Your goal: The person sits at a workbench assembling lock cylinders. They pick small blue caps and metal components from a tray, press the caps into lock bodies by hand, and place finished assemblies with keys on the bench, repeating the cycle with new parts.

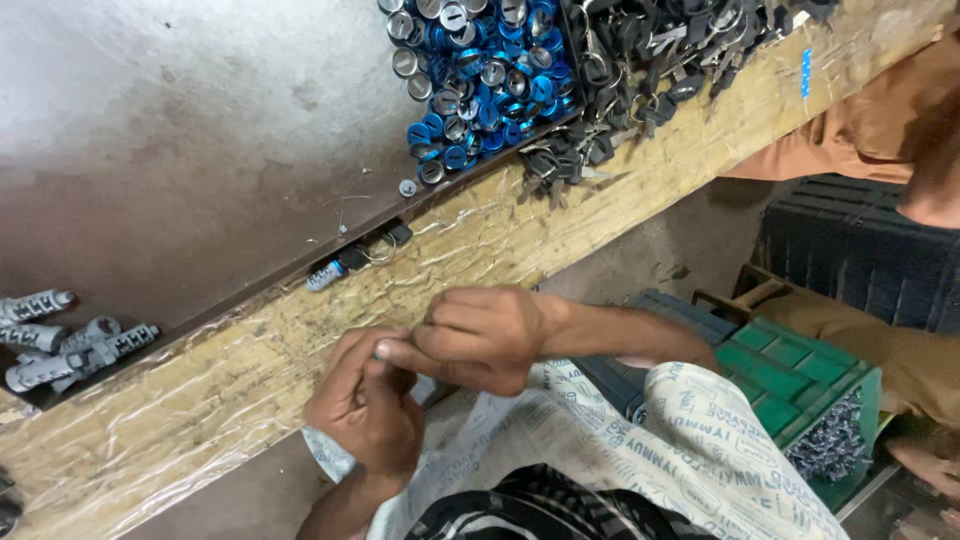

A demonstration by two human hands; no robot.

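Small metal part point(380, 350), mostly hidden, sits pinched between the fingertips of both hands just off the near edge of the wooden bench rail point(500, 240). Left hand point(368, 405) curls closed around it from below; right hand point(480, 335) grips it from above, fingers folded. A printed cloth point(600, 440) lies under the wrists. Beyond the rail, on the grey worktop point(180, 120), five silvery cylinders point(70, 340) lie at the left, a heap of blue-and-silver caps point(480, 80) too many to count, and a pile of dark keys point(640, 70). A green crate point(800, 380) at the right holds small metal pieces.
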